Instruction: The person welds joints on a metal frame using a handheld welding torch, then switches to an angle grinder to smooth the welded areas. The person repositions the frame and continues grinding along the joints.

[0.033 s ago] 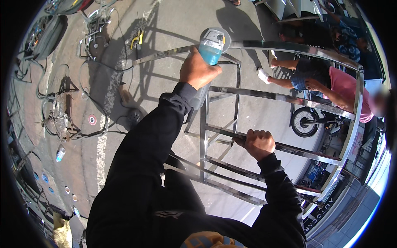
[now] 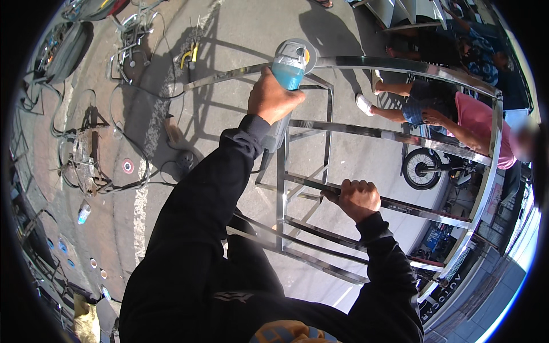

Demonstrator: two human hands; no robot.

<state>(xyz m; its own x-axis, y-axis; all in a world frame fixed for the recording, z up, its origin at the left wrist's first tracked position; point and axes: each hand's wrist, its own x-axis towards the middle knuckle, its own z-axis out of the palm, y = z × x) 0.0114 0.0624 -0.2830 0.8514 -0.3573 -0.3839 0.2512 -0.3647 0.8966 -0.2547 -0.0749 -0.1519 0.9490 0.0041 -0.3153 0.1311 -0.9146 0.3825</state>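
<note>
My left hand [image 2: 273,98] is wrapped round an angle grinder [image 2: 287,75] with a teal body and a silver head. The grinder's round disc [image 2: 311,57] is at the top bar of a shiny metal frame [image 2: 394,135]; whether it touches the bar I cannot tell. The grinder's grey rear end reaches down past my wrist, beside an upright of the frame. Farther right and nearer to me, my right hand [image 2: 359,200] is closed round a crossbar of the same frame, thumb along it. Both arms wear black sleeves.
A person in a pink shirt [image 2: 474,123] is beyond the frame's right side, near a motorcycle [image 2: 422,169]. Cables [image 2: 117,186] snake over the ground at left, among a rusty metal piece [image 2: 87,163], a yellow-handled tool [image 2: 194,52], a plastic bottle [image 2: 84,211] and a tyre [image 2: 71,51].
The grinder and my left hand have shifted very slightly to the left. My right hand stays on the crossbar.
</note>
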